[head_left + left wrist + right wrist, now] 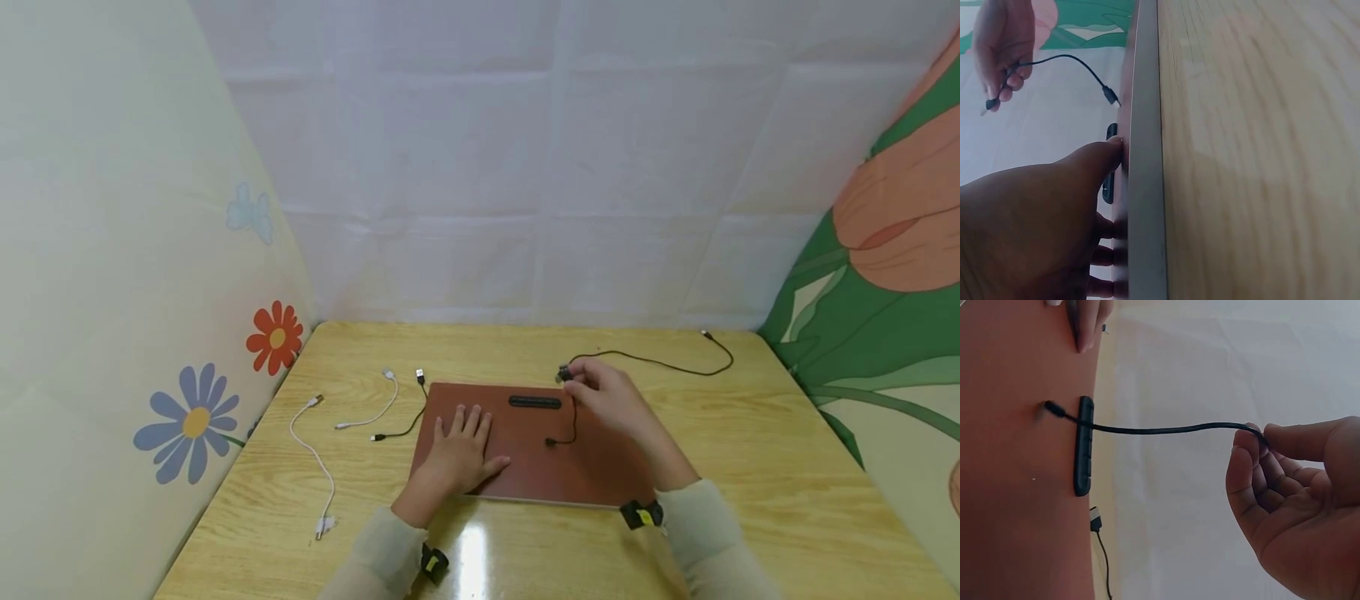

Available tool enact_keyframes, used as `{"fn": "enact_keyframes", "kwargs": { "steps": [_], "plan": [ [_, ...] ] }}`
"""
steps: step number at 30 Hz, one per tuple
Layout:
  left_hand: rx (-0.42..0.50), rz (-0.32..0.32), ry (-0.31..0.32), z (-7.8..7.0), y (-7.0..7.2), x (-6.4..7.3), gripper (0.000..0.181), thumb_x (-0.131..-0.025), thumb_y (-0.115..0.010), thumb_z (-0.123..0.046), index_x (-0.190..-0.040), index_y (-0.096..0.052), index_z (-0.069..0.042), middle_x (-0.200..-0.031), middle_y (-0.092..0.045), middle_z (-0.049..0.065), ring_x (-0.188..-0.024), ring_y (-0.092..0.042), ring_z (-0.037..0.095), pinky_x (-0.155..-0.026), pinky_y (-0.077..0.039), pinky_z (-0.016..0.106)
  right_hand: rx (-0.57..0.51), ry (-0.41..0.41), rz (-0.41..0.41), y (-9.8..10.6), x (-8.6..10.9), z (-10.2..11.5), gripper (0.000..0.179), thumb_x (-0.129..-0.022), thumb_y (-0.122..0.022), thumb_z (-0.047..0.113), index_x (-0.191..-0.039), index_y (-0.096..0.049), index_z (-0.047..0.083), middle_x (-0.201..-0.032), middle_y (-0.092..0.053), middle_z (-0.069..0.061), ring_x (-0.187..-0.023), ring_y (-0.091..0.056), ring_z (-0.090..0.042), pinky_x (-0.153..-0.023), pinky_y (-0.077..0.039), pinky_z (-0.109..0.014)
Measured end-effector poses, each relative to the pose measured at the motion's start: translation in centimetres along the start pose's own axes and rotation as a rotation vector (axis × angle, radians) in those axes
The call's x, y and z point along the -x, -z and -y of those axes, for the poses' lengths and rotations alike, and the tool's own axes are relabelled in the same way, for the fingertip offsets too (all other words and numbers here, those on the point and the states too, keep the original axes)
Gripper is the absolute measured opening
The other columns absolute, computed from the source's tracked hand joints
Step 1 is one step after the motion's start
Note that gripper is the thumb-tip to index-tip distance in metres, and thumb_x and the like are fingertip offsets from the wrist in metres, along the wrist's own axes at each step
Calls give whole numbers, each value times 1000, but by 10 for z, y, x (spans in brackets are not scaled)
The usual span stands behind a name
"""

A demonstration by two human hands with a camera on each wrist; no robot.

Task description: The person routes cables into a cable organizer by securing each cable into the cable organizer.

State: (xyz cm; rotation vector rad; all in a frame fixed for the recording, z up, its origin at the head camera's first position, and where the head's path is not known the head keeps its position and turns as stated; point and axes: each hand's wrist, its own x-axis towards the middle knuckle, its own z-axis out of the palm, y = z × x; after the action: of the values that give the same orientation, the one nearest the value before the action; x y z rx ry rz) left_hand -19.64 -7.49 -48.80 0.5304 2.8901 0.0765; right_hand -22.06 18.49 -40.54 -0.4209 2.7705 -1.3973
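Note:
My left hand [459, 458] rests with fingers spread on the left part of a reddish-brown board [525, 475]. Its thumb [1107, 153] lies near the board's front edge in the left wrist view. Above the board's far right side, my right hand [609, 396] pinches a short black USB cable [1166, 430] between thumb and fingertips. One end of that cable hangs down over the board, its small plug [1055, 409] pointing away from the hand. A black cable clip strip [535, 402] lies near the board's far edge, between the hands.
A longer black cable [667, 364] lies behind the board to the right. At the left are a short black cable [408, 429], a short white cable [386, 407] and a longer white cable [318, 458]. Fabric walls [450, 208] enclose the wooden table [787, 467].

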Motion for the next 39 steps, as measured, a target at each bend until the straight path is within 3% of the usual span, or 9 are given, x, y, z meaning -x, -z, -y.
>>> {"fn": "enact_keyframes", "kwargs": {
  "steps": [5, 12, 15, 18, 20, 23, 27, 35, 39],
  "plan": [
    [4, 10, 0, 1, -1, -3, 83, -99, -43, -67, -161, -28, -13, -167, -23, 13, -153, -18, 38, -116, -23, 67, -40, -31, 12, -3, -8, -7, 21, -103, -60, 12, -120, -62, -1, -101, -71, -16, -89, -66, -21, -74, -54, -35],
    [104, 0, -1, 0, 4, -13, 85, -96, -53, -67, -157, -37, -11, -163, -29, 14, -152, -22, 40, -115, -25, 68, -86, -21, 39, -7, -11, -11, 19, -103, -60, 11, -118, -62, -1, -96, -71, -14, -89, -67, -24, -78, -57, -37],
    [118, -73, -73, -7, 9, -18, 78, -96, -55, -63, -152, -44, -10, -159, -36, 13, -149, -30, 36, -115, -30, 62, -94, -25, 44, -8, -12, -9, 21, -103, -59, 11, -120, -62, 0, -96, -71, -11, -89, -67, -22, -79, -58, -35],
    [100, -157, -202, -20, 12, -25, 65, -99, -57, -56, -144, -52, -9, -147, -48, 10, -138, -45, 29, -112, -41, 48, -93, -21, 42, -9, -12, -6, 18, -103, -59, 12, -118, -63, 2, -94, -71, -8, -87, -66, -20, -79, -57, -39],
    [112, -184, -280, -29, 13, -30, 57, -100, -58, -51, -139, -56, -9, -138, -55, 8, -128, -53, 24, -104, -48, 40, -98, -6, 47, -9, -13, -6, 19, -104, -58, 12, -119, -63, 2, -94, -70, -9, -87, -66, -21, -80, -57, -43],
    [160, -179, -338, -41, 12, -38, 50, -102, -57, -47, -137, -57, -11, -129, -60, 5, -117, -58, 18, -93, -53, 33, -118, 8, 57, -11, -14, -6, 20, -104, -58, 13, -119, -62, 1, -94, -70, -10, -87, -66, -24, -81, -55, -49],
    [219, -176, -360, -50, 10, -44, 50, -102, -59, -41, -143, -51, -14, -128, -63, 3, -113, -62, 14, -85, -54, 31, -126, 7, 71, -12, -17, -7, 23, -104, -58, 15, -121, -61, -1, -98, -70, -12, -89, -66, -24, -82, -55, -49],
    [179, -210, -373, -55, 8, -47, 65, -103, -60, -34, -158, -35, -11, -144, -56, 9, -123, -60, 18, -83, -56, 32, -120, -11, 71, -10, -22, -10, 22, -104, -58, 12, -121, -61, -2, -97, -71, -11, -92, -67, -32, -81, -56, -46],
    [164, -208, -347, -56, 9, -46, 66, -103, -60, -33, -159, -31, -13, -134, -63, 5, -115, -64, 16, -76, -56, 32, -99, -28, 68, -9, -25, -13, 22, -104, -58, 12, -120, -61, -2, -98, -72, -10, -93, -67, -34, -82, -56, -46]
  ]
}}
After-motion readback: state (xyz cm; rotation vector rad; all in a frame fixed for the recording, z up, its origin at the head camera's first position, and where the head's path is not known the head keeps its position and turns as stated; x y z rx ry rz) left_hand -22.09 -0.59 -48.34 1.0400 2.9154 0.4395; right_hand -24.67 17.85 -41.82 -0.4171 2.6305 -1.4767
